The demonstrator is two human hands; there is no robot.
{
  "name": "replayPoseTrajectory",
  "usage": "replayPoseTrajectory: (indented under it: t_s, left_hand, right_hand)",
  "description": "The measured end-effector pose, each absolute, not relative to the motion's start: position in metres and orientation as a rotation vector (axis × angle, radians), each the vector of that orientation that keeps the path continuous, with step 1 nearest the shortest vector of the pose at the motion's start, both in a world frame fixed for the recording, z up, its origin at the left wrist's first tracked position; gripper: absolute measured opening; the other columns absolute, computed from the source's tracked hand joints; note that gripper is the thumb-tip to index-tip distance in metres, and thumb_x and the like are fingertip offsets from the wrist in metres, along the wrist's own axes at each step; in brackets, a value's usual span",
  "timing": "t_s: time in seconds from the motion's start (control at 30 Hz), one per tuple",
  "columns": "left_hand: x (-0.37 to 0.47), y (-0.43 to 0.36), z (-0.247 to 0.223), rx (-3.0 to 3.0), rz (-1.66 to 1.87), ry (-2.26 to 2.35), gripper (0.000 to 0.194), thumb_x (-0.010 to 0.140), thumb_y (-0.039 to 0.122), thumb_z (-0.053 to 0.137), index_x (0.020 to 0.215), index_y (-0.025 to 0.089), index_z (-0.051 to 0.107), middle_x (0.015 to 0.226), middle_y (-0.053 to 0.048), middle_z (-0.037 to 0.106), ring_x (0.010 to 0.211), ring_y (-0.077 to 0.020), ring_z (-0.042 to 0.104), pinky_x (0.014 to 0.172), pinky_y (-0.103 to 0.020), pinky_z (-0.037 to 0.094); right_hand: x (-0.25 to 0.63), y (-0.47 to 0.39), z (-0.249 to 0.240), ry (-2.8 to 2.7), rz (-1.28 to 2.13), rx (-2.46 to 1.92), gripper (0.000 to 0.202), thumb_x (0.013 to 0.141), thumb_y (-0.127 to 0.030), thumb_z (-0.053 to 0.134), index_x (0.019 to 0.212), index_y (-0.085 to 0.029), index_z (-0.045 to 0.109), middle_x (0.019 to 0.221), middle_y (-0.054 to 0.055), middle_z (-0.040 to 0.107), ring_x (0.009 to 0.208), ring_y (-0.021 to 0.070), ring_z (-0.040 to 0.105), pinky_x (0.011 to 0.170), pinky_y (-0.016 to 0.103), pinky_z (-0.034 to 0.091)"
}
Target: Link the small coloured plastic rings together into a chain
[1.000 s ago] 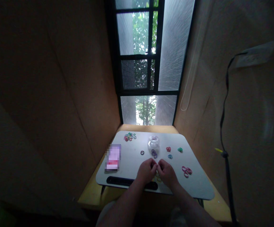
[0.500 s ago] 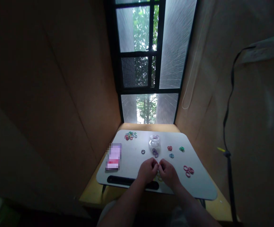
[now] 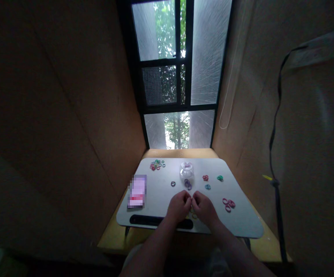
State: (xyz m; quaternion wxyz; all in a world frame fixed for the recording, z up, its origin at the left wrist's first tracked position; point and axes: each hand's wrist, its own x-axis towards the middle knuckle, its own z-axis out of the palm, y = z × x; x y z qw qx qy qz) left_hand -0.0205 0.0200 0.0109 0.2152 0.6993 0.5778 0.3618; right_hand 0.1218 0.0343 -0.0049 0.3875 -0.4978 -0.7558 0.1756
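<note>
Scarcely moved since earlier, with left hand [image 3: 180,206] and right hand [image 3: 203,206] nearly touching, each pinched closed, contents indiscernible. Laid nearby on white lap desk [image 3: 159,196]: purple rings [image 3: 188,184] beside clear jar [image 3: 186,172]; yellow rings [image 3: 195,216].

Tabletop [image 3: 158,196]: white, smooth, low sheen. Jar [image 3: 186,174]: transparent, glossy; glass or plastic, cannot tell. Slot [image 3: 143,219]: black, smooth, apparently plastic. Ledge [image 3: 109,236]: yellowish, wood-like, fairly smooth. Wall [image 3: 97,96]: brown, matt. Window frame [image 3: 188,84]: dark. Screen [image 3: 155,86]: fine mesh. Pane [image 3: 208,57]: translucent, streaked. Rings [image 3: 231,204]: material unclear.
</note>
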Motion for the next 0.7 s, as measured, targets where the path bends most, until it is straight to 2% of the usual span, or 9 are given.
replayPoseTrajectory:
  t_s: [0.7]
  left_hand:
    - [-0.0225, 0.0178, 0.0109, 1.950, 1.022, 1.604, 0.011, 0.084, 0.023, 0.051, 0.079, 0.018, 0.059, 0.074, 0.000, 0.063, 0.068, -0.0131, 0.054, 0.063, -0.024, 0.036]
  right_hand:
    - [0.1205, 0.0311, -0.0040, -1.924, 0.427, -1.280, 0.018, 0.084, -0.028, 0.045, 0.067, -0.021, 0.044, 0.061, -0.002, 0.051, 0.058, 0.0139, 0.048, 0.056, 0.024, 0.032]
